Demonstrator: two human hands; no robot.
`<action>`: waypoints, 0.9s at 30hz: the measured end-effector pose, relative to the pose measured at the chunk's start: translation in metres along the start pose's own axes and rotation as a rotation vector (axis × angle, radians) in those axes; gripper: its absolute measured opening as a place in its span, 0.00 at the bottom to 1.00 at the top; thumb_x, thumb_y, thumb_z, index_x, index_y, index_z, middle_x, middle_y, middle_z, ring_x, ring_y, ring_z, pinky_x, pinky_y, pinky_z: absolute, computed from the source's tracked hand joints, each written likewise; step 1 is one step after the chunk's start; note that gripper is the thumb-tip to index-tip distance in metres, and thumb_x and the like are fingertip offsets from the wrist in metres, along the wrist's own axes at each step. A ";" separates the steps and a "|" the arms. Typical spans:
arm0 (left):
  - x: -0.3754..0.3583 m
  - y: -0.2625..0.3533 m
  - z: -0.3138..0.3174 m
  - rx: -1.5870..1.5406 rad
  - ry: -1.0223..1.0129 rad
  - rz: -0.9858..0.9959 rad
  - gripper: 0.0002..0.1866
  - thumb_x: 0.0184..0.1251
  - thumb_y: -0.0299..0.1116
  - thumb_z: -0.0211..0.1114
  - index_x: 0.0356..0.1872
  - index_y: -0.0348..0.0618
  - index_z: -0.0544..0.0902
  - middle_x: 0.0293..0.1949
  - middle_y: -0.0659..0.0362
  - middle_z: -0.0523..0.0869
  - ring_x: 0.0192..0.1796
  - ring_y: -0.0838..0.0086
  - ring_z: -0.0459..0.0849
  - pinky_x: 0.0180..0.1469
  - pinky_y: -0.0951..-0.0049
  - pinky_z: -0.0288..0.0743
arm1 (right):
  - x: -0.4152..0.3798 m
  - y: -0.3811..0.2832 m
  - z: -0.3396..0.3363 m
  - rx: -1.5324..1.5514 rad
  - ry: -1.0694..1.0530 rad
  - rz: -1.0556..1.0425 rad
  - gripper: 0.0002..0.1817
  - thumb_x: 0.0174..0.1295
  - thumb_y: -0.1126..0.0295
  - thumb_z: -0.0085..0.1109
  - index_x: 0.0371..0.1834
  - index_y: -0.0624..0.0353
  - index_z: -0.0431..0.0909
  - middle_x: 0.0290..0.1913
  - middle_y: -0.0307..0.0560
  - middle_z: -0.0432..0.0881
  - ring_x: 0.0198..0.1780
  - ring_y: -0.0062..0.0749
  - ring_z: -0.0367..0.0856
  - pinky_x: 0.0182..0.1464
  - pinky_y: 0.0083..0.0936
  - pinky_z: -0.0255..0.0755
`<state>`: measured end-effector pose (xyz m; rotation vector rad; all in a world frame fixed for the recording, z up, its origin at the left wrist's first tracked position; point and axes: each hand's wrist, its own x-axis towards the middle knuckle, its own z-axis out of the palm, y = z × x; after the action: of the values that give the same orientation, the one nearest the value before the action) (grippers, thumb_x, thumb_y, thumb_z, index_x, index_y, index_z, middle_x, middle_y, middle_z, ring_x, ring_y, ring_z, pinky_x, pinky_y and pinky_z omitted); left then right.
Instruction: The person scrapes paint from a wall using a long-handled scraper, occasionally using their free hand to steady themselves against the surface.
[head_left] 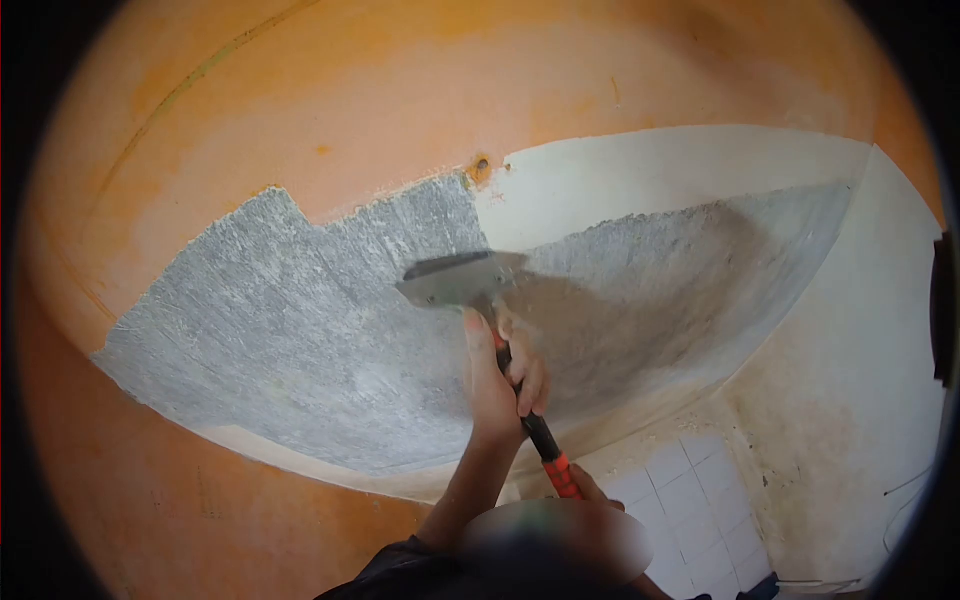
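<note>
My left hand (500, 385) is closed round the black upper handle of a long-handled scraper (540, 435), just below its head. The wide metal blade (455, 282) is at the wall, over a grey scraped patch (330, 330) near the corner of some white paint (600, 185). Lower down, my right hand (592, 487) grips the red and black end of the handle. A blurred pale oval hides most of that hand. Whether the blade touches the wall is hard to tell.
Orange paint (400, 90) covers the wall above the grey patch. A small rusty hole (482, 165) sits at the paint's edge. To the right is a white side wall (850, 350) with a dark object (942, 310) at its edge. White tiles (690, 500) show below.
</note>
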<state>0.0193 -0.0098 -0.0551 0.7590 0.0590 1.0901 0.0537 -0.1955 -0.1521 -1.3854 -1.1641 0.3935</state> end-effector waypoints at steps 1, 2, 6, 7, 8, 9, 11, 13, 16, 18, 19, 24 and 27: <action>-0.002 -0.003 -0.002 -0.004 -0.005 -0.027 0.24 0.78 0.57 0.32 0.36 0.50 0.68 0.12 0.69 0.58 0.05 0.84 0.53 0.04 0.81 0.51 | -0.002 0.002 0.001 0.019 0.018 -0.014 0.26 0.60 0.79 0.58 0.64 0.62 0.70 0.19 0.44 0.76 0.19 0.26 0.76 0.24 0.21 0.70; -0.001 -0.003 -0.003 -0.008 -0.009 -0.023 0.24 0.78 0.57 0.32 0.36 0.50 0.68 0.13 0.69 0.58 0.05 0.84 0.53 0.04 0.81 0.52 | -0.001 0.003 0.002 0.040 0.039 -0.024 0.26 0.60 0.79 0.58 0.64 0.62 0.70 0.20 0.44 0.76 0.19 0.26 0.76 0.24 0.21 0.70; 0.007 0.005 0.008 -0.036 -0.062 0.017 0.24 0.78 0.56 0.31 0.36 0.50 0.68 0.12 0.69 0.59 0.04 0.84 0.53 0.04 0.81 0.53 | 0.007 -0.007 -0.003 0.045 0.016 -0.028 0.26 0.60 0.79 0.58 0.64 0.62 0.70 0.22 0.46 0.77 0.20 0.25 0.77 0.25 0.20 0.70; 0.005 0.005 0.006 -0.016 -0.027 0.007 0.24 0.78 0.56 0.31 0.36 0.50 0.68 0.13 0.69 0.59 0.05 0.84 0.53 0.04 0.81 0.54 | 0.006 -0.005 -0.001 0.027 0.009 -0.007 0.26 0.60 0.79 0.58 0.64 0.62 0.71 0.22 0.46 0.77 0.20 0.25 0.77 0.25 0.20 0.70; 0.004 0.005 0.005 0.007 0.004 -0.002 0.24 0.78 0.56 0.31 0.36 0.49 0.68 0.13 0.69 0.59 0.05 0.84 0.54 0.04 0.81 0.55 | 0.005 -0.004 0.001 0.012 0.005 0.009 0.26 0.60 0.79 0.58 0.64 0.62 0.71 0.21 0.45 0.77 0.20 0.25 0.77 0.25 0.20 0.70; 0.003 0.004 0.003 0.008 0.000 0.002 0.24 0.78 0.56 0.31 0.36 0.49 0.68 0.13 0.69 0.59 0.05 0.84 0.54 0.04 0.81 0.55 | 0.003 -0.003 0.003 0.013 0.006 0.004 0.26 0.60 0.79 0.58 0.64 0.62 0.71 0.21 0.45 0.77 0.20 0.25 0.77 0.25 0.20 0.70; 0.000 0.002 -0.002 -0.048 -0.036 -0.026 0.24 0.78 0.55 0.32 0.37 0.49 0.68 0.13 0.69 0.59 0.05 0.84 0.55 0.04 0.82 0.56 | -0.002 0.000 0.006 0.040 0.037 -0.003 0.25 0.60 0.79 0.57 0.64 0.62 0.71 0.21 0.44 0.76 0.19 0.25 0.77 0.25 0.20 0.70; 0.008 0.010 0.010 -0.033 -0.058 -0.002 0.24 0.78 0.56 0.32 0.36 0.49 0.68 0.13 0.69 0.59 0.05 0.85 0.55 0.04 0.82 0.56 | 0.007 -0.010 0.001 0.055 0.031 0.005 0.25 0.60 0.79 0.57 0.64 0.62 0.71 0.21 0.45 0.76 0.19 0.25 0.77 0.25 0.21 0.70; 0.008 0.010 0.009 -0.029 -0.071 0.022 0.24 0.78 0.56 0.32 0.37 0.49 0.68 0.14 0.69 0.58 0.05 0.85 0.55 0.04 0.82 0.55 | 0.008 -0.015 -0.002 0.046 0.007 0.004 0.25 0.60 0.79 0.57 0.64 0.62 0.71 0.21 0.45 0.77 0.19 0.26 0.77 0.25 0.21 0.70; 0.006 0.010 0.007 -0.030 -0.079 0.016 0.24 0.78 0.56 0.33 0.37 0.49 0.68 0.14 0.69 0.58 0.06 0.85 0.55 0.04 0.83 0.55 | 0.008 -0.016 0.001 0.032 0.008 -0.012 0.26 0.60 0.79 0.57 0.64 0.62 0.71 0.21 0.45 0.77 0.20 0.26 0.77 0.25 0.21 0.71; 0.003 0.009 0.008 -0.017 -0.054 0.006 0.23 0.78 0.56 0.33 0.37 0.49 0.68 0.14 0.69 0.58 0.06 0.85 0.55 0.04 0.83 0.55 | 0.006 -0.015 0.001 0.030 0.022 -0.032 0.26 0.60 0.80 0.57 0.64 0.62 0.70 0.21 0.45 0.77 0.19 0.25 0.77 0.25 0.21 0.71; 0.015 0.020 0.025 -0.039 -0.078 0.036 0.22 0.78 0.56 0.34 0.38 0.49 0.67 0.14 0.70 0.58 0.06 0.85 0.54 0.05 0.83 0.55 | 0.021 -0.028 -0.005 0.038 0.028 -0.071 0.27 0.61 0.81 0.56 0.66 0.62 0.69 0.21 0.44 0.77 0.20 0.24 0.77 0.25 0.20 0.71; 0.010 0.021 0.025 0.006 -0.054 0.048 0.22 0.78 0.56 0.34 0.37 0.49 0.67 0.14 0.70 0.59 0.06 0.86 0.55 0.05 0.84 0.55 | 0.016 -0.030 -0.004 0.044 0.002 -0.045 0.26 0.61 0.81 0.55 0.66 0.62 0.69 0.21 0.44 0.77 0.20 0.23 0.77 0.25 0.20 0.71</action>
<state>0.0185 -0.0097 -0.0209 0.7980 -0.0023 1.1147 0.0522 -0.1918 -0.1180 -1.3188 -1.1762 0.3833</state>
